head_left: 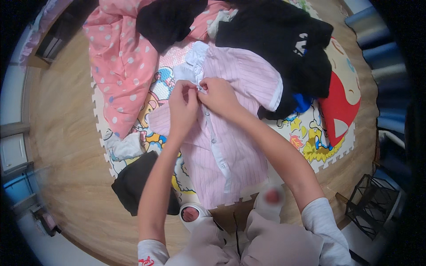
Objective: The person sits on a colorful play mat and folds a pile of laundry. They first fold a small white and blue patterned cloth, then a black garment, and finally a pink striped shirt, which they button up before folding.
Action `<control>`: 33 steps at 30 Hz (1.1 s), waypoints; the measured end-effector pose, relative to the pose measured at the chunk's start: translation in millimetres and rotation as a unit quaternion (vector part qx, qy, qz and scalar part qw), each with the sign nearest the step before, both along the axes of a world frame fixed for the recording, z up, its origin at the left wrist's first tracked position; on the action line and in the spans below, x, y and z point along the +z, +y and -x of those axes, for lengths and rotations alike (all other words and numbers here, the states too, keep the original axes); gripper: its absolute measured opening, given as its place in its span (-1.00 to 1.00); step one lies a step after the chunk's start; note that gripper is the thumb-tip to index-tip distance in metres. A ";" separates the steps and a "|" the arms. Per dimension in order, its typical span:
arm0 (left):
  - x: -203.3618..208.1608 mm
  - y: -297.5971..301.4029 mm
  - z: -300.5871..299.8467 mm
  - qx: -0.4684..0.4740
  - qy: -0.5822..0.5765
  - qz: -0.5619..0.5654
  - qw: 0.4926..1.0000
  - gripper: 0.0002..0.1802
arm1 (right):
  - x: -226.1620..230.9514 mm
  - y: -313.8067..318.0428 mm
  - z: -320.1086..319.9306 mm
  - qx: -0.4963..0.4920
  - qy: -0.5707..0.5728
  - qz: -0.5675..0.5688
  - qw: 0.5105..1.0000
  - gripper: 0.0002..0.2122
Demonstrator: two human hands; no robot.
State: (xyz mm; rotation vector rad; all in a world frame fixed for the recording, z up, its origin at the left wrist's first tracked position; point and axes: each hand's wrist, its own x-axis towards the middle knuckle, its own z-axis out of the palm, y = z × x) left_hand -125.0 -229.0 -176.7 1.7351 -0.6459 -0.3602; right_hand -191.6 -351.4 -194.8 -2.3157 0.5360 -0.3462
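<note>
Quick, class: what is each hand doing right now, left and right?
Left hand: closed, pinching the front edge of the pink striped shirt near its collar.
Right hand: closed, pinching the same shirt front beside it.

Pale pink shirt [230,133] with fine darker pinstripes, white collar, white sleeve trim, white button band with small pale buttons. Pink garment [122,62] scattered with white polka dots and a few blue ones. Black clothes [284,44] piled above, white print on one, a bit of bright blue cloth [302,104] beneath. Black folded piece [133,181] lower left. Foam puzzle mat [330,115] cream, printed with cartoon figures in red, yellow, blue and orange. Light brown wood-grain floor [66,146]. Black wire basket [372,204]. White sleeves, beige trousers.
</note>
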 end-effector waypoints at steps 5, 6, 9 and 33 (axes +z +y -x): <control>-25.3 2.8 10.8 0.023 0.024 -0.047 0.998 -0.87 | -5.1 -4.6 9.7 -0.029 -0.010 -0.165 0.986 -0.77; -27.9 3.9 11.8 0.022 -0.003 -0.060 0.998 -0.87 | -3.0 -6.7 12.6 -0.040 -0.020 -0.218 0.975 -0.77; -28.3 7.0 13.7 0.030 -0.038 -0.084 0.995 -0.86 | -2.8 -4.1 11.8 -0.033 -0.050 -0.251 0.966 -0.80; 73.2 54.8 73.3 0.047 0.003 0.037 0.998 -0.76 | 111.1 37.3 85.6 0.018 -0.117 -0.237 0.964 -0.82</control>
